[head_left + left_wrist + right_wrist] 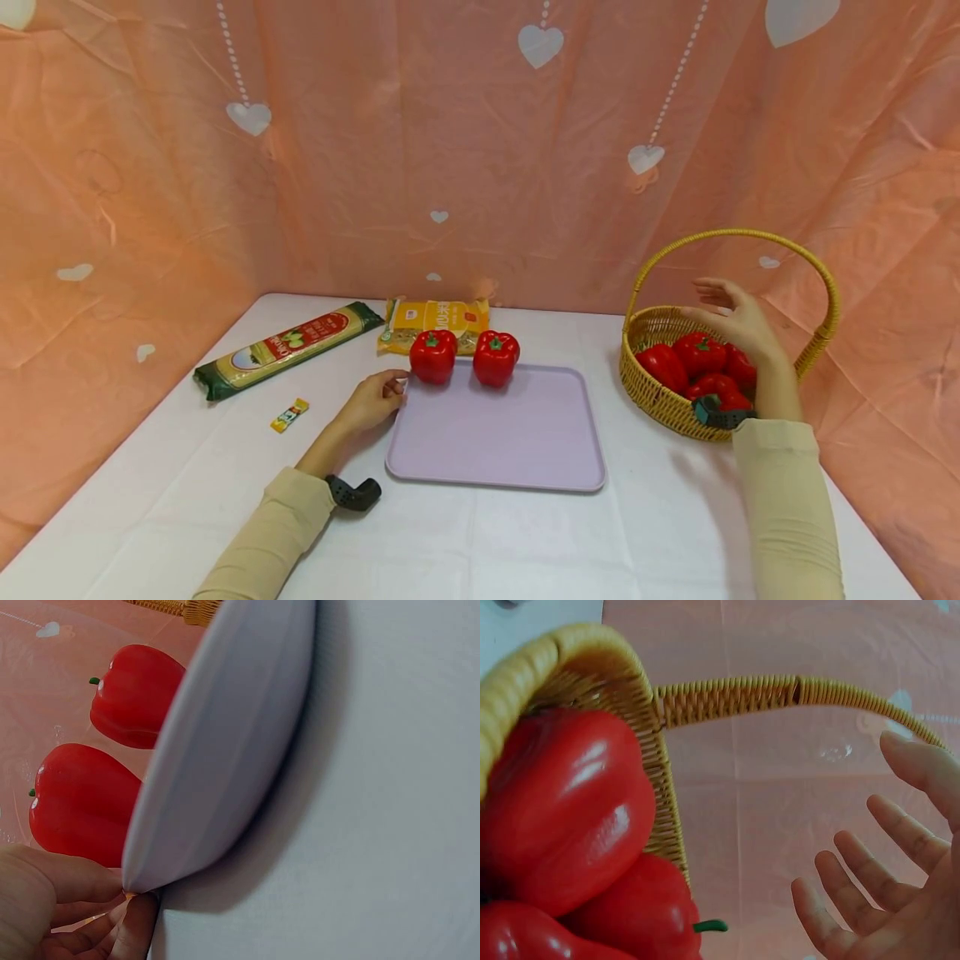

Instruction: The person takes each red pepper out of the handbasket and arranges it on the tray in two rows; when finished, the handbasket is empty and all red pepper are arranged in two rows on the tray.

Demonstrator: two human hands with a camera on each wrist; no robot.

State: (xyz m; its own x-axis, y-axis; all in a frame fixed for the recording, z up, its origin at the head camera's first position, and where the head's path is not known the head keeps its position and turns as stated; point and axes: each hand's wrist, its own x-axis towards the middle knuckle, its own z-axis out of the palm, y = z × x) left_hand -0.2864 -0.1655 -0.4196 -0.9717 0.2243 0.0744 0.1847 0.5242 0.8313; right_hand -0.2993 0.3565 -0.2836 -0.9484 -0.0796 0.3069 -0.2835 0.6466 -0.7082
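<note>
A lilac tray [495, 429] lies on the table with two red bell peppers [432, 357] [496, 358] standing side by side at its far edge. At the tray's left rim is my left hand [372, 402]; in the left wrist view its thumb and fingers [86, 879] pinch the rim near a corner. My right hand [738, 323] hovers above the wicker basket [652, 402], fingers spread and holding nothing. Inside the basket sit several more red bell peppers [574, 810]. In the right wrist view the right hand [892, 892] is apart from them, close to the arched handle.
Behind the tray lies a yellow food packet [438, 317]. A long green and gold package [288, 348] rests slantwise at the back left, with a small yellow sachet [289, 414] nearer the front. A pink curtain [450, 150] hangs behind the white table.
</note>
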